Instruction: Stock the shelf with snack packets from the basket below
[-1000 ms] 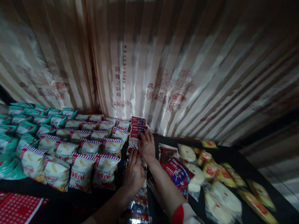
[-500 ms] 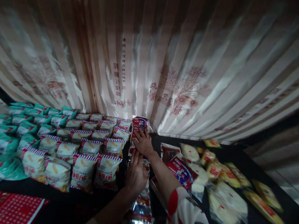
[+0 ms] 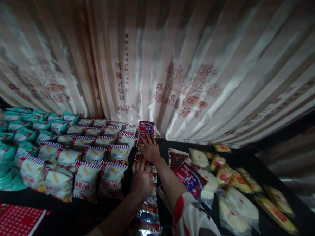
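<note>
Red, glossy packs lie in a column at frame centre, seemingly light, bendable and slippery, so best taken by the side edges. Spread fingers of the right hand rest on them; the left hand, just below, lies straight-fingered, unclenched. Two red fronts show; four striped bags form the left front row; teal bags overlap beyond counting.

Before us, a printed curtain backs a black tabletop.
We see teal bags left of white bags, and yellow packets near clear-wrapped pale discs.
</note>
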`<action>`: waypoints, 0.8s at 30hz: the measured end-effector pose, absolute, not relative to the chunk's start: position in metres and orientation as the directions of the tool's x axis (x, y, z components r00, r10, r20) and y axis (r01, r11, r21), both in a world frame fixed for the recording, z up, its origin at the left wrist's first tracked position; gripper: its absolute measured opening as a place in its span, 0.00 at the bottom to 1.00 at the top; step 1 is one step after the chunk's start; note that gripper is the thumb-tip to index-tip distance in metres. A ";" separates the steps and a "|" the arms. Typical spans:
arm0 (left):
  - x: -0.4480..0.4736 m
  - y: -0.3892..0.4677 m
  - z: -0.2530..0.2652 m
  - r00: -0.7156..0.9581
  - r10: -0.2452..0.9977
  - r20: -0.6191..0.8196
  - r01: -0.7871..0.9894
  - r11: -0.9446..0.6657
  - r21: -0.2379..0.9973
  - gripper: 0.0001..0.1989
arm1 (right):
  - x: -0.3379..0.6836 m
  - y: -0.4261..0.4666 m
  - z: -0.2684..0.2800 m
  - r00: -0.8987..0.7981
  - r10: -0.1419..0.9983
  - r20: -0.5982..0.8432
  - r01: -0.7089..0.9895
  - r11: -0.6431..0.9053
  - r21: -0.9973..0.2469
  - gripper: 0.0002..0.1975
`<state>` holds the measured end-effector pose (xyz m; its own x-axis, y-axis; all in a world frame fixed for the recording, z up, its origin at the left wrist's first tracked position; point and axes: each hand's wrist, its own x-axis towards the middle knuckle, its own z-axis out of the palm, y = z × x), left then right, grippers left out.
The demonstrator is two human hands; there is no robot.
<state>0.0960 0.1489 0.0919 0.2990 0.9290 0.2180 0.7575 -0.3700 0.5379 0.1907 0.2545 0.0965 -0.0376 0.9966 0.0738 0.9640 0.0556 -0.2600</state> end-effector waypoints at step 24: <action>0.096 0.150 0.086 0.297 0.921 0.253 0.756 -0.389 0.527 0.25 | 0.191 0.256 0.098 -0.055 0.997 0.061 0.982 0.065 -0.180 0.25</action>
